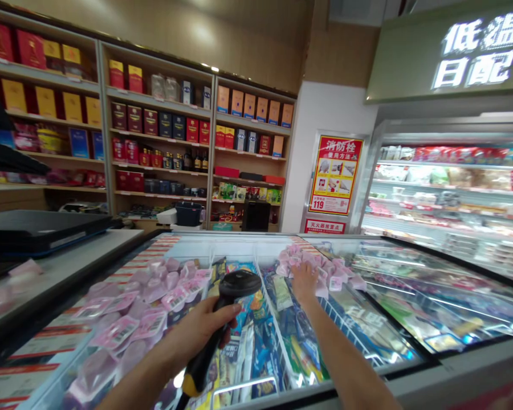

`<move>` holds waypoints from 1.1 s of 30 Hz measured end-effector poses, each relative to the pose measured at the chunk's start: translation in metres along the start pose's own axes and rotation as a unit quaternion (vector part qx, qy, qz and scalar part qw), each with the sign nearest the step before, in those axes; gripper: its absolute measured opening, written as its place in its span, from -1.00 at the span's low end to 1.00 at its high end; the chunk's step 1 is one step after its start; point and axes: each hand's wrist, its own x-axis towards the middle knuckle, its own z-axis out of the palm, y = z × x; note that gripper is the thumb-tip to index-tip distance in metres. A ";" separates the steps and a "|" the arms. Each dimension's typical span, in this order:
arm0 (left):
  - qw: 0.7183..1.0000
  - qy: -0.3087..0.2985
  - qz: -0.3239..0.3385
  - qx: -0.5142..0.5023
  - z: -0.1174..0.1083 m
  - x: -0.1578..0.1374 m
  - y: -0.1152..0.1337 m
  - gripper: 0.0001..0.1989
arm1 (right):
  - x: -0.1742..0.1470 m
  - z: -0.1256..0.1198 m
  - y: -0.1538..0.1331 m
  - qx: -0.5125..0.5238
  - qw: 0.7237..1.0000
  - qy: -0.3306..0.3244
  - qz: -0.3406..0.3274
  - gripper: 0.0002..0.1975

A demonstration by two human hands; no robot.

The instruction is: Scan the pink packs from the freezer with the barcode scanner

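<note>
Left hand (221,320): tilted scanner (207,350) gripped, fingers wrapped round
Right hand (305,280): stretched onto pink packs (336,274); whether fingers pinch cannot be told
Scanner's lower end: cut off

left hand (209,319) curled in a grip, right hand (305,280) stretched farther forward

the left forearm (154,361) slants up from the lower left, wrist nearly straight, thumb (229,313) lying across and pointing right, the other fingers folded round beneath. the right forearm (346,353) rises from the lower right and leans inward — arm well extended, back of the hand uppermost, fingers slightly bent and blurred, their hold hard to tell. both forearms are bare, the hands apart.
</note>
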 end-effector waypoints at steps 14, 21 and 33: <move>0.999 0.017 0.001 -0.040 0.001 -0.001 -0.005 -0.73 | -0.026 -0.001 -0.035 0.437 0.896 0.074 -0.039 -0.58; 0.997 0.066 0.008 -0.024 -0.019 -0.013 -0.004 -0.73 | -0.035 -0.009 -0.065 0.464 0.885 -0.003 -0.031 -0.50; 0.992 0.122 0.006 -0.032 -0.045 -0.027 -0.008 -0.72 | -0.037 -0.006 -0.170 0.547 0.831 -0.089 0.038 -0.55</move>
